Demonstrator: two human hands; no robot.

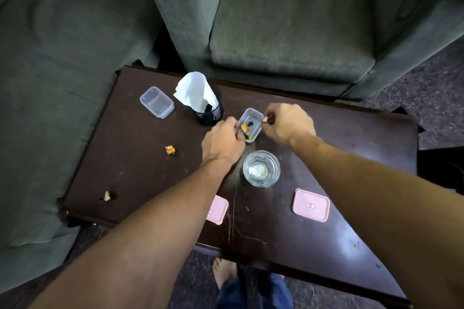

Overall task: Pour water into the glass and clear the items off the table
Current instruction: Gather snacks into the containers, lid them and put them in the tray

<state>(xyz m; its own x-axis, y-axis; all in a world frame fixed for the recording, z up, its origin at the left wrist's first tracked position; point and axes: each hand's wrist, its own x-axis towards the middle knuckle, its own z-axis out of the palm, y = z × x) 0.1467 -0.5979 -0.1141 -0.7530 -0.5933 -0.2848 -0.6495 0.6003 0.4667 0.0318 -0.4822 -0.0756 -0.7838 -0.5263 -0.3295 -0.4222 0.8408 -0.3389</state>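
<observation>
A clear glass point(261, 168) with water in it stands near the middle of the dark wooden table point(351, 148). Just beyond it lies a small clear plastic container point(254, 119) holding orange and green candy wrappers point(244, 128). My left hand point(222, 142) is at the container's near-left rim with its fingers curled, and a green wrapper point(246, 136) shows at its fingertips. My right hand point(286, 123) pinches a small pale wrapper point(265, 118) at the container's right edge. Two more wrappers, an orange wrapper point(170, 150) and a pale wrapper point(107, 195), lie on the table's left side.
An empty clear container point(157, 102) and a black mesh holder point(211, 114) with white tissue point(195, 91) stand at the back left. Two pink lids, one pink lid point(310, 205) and another pink lid point(217, 209), lie near the front. Grey sofas surround the table. My bare foot point(222, 272) shows below the front edge.
</observation>
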